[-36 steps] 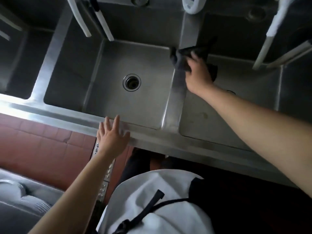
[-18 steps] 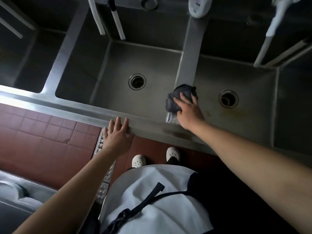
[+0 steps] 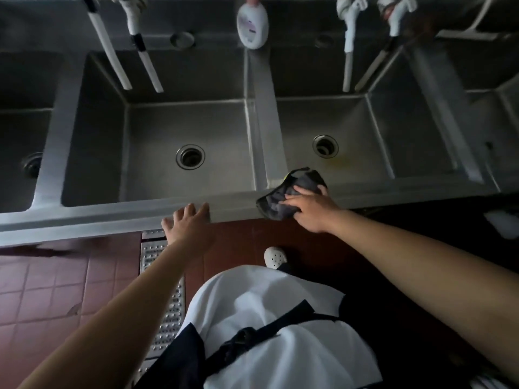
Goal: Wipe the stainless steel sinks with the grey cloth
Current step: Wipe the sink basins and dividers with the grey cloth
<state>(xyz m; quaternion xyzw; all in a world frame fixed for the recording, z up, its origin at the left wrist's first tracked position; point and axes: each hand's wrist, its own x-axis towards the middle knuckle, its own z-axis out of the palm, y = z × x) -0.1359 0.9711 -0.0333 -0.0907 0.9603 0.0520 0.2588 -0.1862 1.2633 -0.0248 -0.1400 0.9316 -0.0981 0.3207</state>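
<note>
Pressing the cloth (image 3: 283,202) flat on the sink (image 3: 241,204) front rim with the right hand (image 3: 310,209), fingers spread on top. Resting the left hand (image 3: 188,224) open on the rim nearby. Looks soft, light, floppy; best bunched and held from the top.

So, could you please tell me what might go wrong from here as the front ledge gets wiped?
1. The bunched grey cloth overhangs the steel sink's front ledge; it might slip from the right hand onto the red tiled floor.
2. The left hand braces on that ledge near the cloth, so a leftward wipe could bump it.
3. The basins' insides may get skipped.
</note>
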